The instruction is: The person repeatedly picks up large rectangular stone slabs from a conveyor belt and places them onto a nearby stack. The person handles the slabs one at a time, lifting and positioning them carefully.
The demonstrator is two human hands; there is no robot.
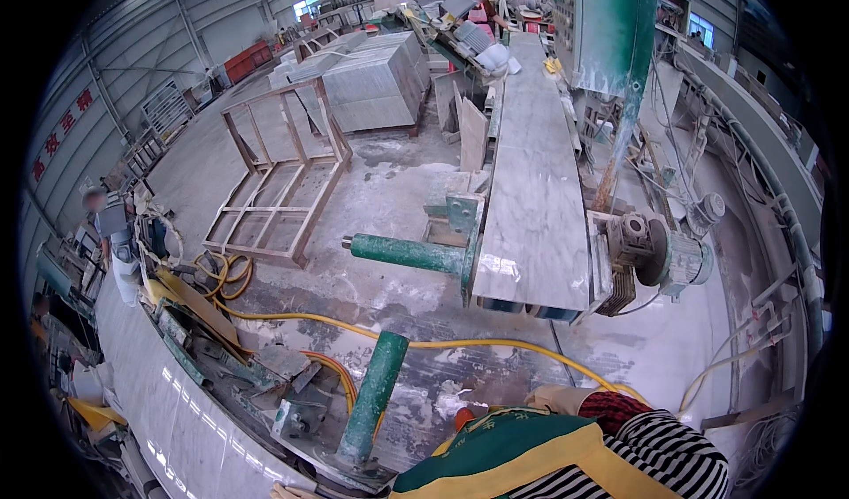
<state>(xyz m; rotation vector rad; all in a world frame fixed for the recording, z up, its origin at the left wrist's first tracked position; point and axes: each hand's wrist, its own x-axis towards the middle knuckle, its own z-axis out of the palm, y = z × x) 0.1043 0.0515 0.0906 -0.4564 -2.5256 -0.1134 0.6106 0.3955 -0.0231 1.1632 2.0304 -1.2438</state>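
Observation:
My right hand, in a pale glove, is at the lower edge beside my green and yellow apron. Its fingers are hidden, and a dark red cuff and striped sleeve follow behind it. A tan bit at the bottom edge, by the near end of a long polished stone slab, looks like the gloved tips of my left hand; too little shows to read its grip. An upright green metal post stands beside that slab. Ahead, a second pale, grey-veined slab lies along a machine bed.
A green cylinder juts left from the bed; a motor sits at its right. A yellow hose crosses the wet floor. Beyond are a metal frame and stacked slabs. One person stands left, another far back.

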